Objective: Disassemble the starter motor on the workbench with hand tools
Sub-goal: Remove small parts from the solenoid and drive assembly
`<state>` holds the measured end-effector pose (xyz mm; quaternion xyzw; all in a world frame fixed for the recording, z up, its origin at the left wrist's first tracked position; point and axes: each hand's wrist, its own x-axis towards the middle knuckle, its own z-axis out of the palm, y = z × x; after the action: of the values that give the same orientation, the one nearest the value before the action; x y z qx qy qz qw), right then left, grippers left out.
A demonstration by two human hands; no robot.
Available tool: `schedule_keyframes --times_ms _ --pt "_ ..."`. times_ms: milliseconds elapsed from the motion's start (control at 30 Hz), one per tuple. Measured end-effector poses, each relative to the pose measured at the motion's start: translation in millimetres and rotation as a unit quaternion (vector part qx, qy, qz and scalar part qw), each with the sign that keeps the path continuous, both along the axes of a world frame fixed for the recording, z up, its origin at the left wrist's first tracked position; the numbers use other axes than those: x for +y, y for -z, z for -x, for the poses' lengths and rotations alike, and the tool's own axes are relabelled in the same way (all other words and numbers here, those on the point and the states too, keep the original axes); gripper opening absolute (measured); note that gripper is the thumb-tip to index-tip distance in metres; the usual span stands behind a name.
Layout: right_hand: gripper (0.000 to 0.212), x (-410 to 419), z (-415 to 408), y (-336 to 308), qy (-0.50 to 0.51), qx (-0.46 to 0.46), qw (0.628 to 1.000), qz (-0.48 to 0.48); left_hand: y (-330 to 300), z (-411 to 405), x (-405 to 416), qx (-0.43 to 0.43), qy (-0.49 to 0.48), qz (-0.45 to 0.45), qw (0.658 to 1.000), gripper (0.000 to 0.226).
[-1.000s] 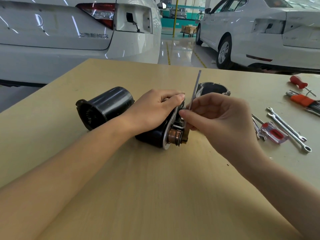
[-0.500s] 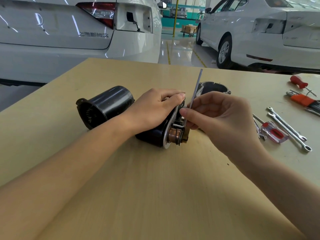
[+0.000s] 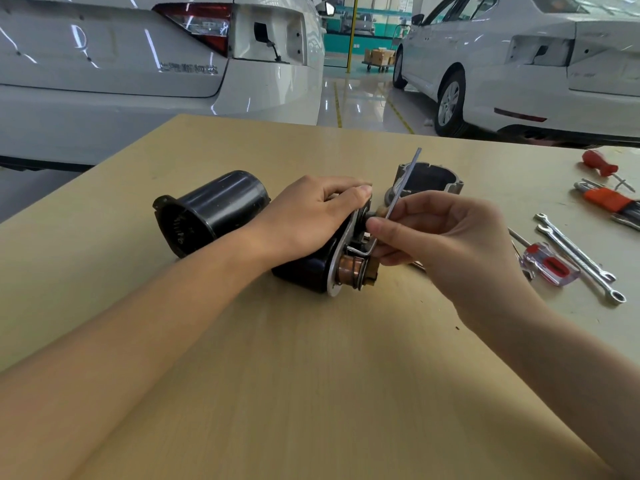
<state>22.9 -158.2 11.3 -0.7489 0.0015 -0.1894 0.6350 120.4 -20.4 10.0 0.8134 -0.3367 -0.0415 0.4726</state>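
Observation:
The starter motor (image 3: pixel 311 268) lies on its side in the middle of the workbench (image 3: pixel 311 375), its silver end plate and copper commutator (image 3: pixel 349 266) facing right. My left hand (image 3: pixel 308 216) lies over the top of the black body with curled fingers gripping it near the end plate. My right hand (image 3: pixel 446 244) pinches an L-shaped hex key (image 3: pixel 401 188) between thumb and fingers. Its long arm points up and away; its short bent end sits at the end plate. A black cylindrical housing (image 3: pixel 211 211) lies to the left, touching my left wrist.
A grey metal cover (image 3: pixel 429 180) stands behind my right hand. To the right lie a clear-handled red screwdriver (image 3: pixel 550 265), two spanners (image 3: pixel 578 258), an orange hex key set (image 3: pixel 606 199) and a red screwdriver (image 3: pixel 599 162). White cars stand beyond the bench's far edge.
The hex key's long arm has tilted slightly further to the right as my right hand turns it. My left hand and the motor have stayed in place.

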Motion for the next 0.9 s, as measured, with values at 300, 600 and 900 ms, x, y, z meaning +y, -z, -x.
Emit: schedule_keyframes --times_ms 300,600,900 --pt "0.012 6 -1 -1 0.014 -0.052 0.996 0.067 -2 2 1 -0.003 0.015 -0.014 1.0 0.033" --pt "0.015 7 2 1 0.035 -0.104 0.984 0.14 -1 0 1 0.0 0.011 -0.007 1.0 0.033" --pt "0.013 7 8 10 0.017 -0.236 0.924 0.301 2 -2 0 0.002 -0.003 -0.006 1.0 0.032"
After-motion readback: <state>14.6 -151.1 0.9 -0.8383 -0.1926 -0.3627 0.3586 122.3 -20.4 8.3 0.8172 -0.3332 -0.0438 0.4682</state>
